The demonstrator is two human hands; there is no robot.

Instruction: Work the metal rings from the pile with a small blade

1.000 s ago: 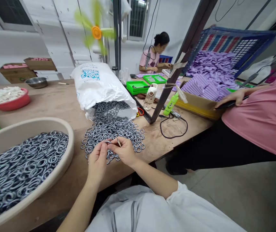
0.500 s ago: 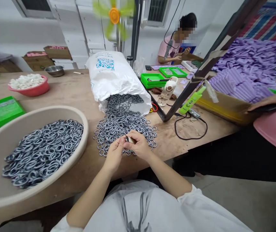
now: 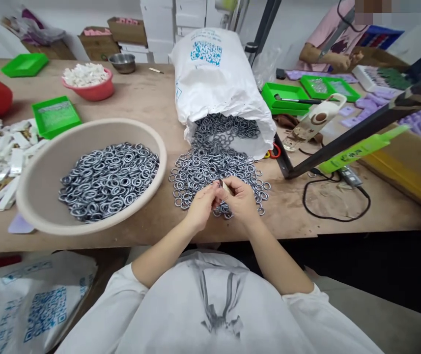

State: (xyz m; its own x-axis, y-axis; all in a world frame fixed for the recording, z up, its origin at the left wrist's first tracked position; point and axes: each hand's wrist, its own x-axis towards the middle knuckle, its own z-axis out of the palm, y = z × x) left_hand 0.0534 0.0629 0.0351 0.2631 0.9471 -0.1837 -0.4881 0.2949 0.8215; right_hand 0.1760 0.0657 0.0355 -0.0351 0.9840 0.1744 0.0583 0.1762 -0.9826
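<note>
My left hand (image 3: 202, 205) and my right hand (image 3: 241, 200) meet over the near edge of a loose pile of grey rings (image 3: 210, 169). In the right hand is a small tool with a pale handle and a dark end (image 3: 226, 187), mostly covered by the fingers. My left fingers are pinched together against the tool's dark end; what they hold is hidden. The rings spill from the mouth of a white sack (image 3: 225, 83) lying just behind. To the left, a large beige basin (image 3: 41, 196) contains many more rings.
White strips (image 3: 4, 162) lie left of the basin, near green trays (image 3: 55, 117) and a red bowl of white pieces (image 3: 90, 91). On the right, a dark metal post (image 3: 346, 140), a black cable (image 3: 306, 196) and a yellow-green tube (image 3: 361, 150) occupy the table. A co-worker (image 3: 328, 44) sits beyond.
My view has swung left and down, bringing the white strips and a second sack into sight. Both hands stay together over the ring pile, the tool still in the right one.
</note>
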